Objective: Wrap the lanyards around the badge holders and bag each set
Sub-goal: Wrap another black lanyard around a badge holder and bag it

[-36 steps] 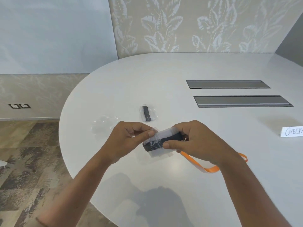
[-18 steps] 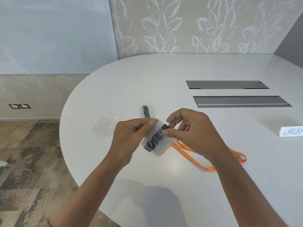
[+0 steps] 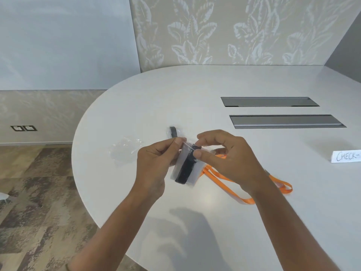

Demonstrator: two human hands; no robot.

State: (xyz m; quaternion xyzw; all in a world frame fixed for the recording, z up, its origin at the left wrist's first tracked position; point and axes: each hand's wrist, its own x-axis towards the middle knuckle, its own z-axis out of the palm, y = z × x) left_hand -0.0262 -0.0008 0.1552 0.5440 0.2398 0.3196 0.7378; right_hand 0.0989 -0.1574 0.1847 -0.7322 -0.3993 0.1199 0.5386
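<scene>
Currently the left hand and right hand each pinch the top edge of a clear bag holding a black-wrapped badge holder, raised above the counter. An orange lanyard lies on the counter beneath the right hand.

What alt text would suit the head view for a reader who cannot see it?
Both hands, left hand and right hand, hold a clear bag containing a badge holder wrapped in black lanyard above a white table. An orange lanyard, a bagged set and an empty clear bag lie nearby.
</scene>
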